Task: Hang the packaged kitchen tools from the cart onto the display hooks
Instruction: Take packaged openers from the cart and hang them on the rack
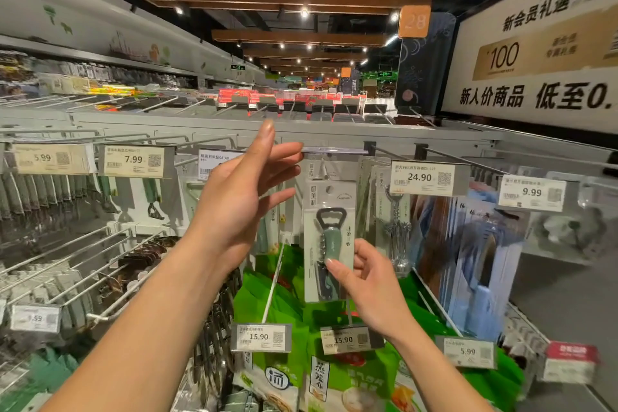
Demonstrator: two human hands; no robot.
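Note:
A packaged bottle opener [329, 237] with a green handle, on a white card, hangs in front of the display hook [323, 168] at centre. My right hand [368, 281] pinches the package's lower right edge between thumb and fingers. My left hand [247, 191] is raised to the left of the package, fingers straight, their tips near the flipped-up price tag holder [334, 150] above the hook. Whether the fingertips touch the holder is unclear. The cart is out of view.
Packaged corkscrews [396, 227] hang right of the opener under a 24.90 price tag [423, 178]. Blue packaged knives [475, 254] hang further right. Bare hooks [67, 264] jut out at lower left. Green packs [284, 304] hang below with 15.90 tags [261, 337].

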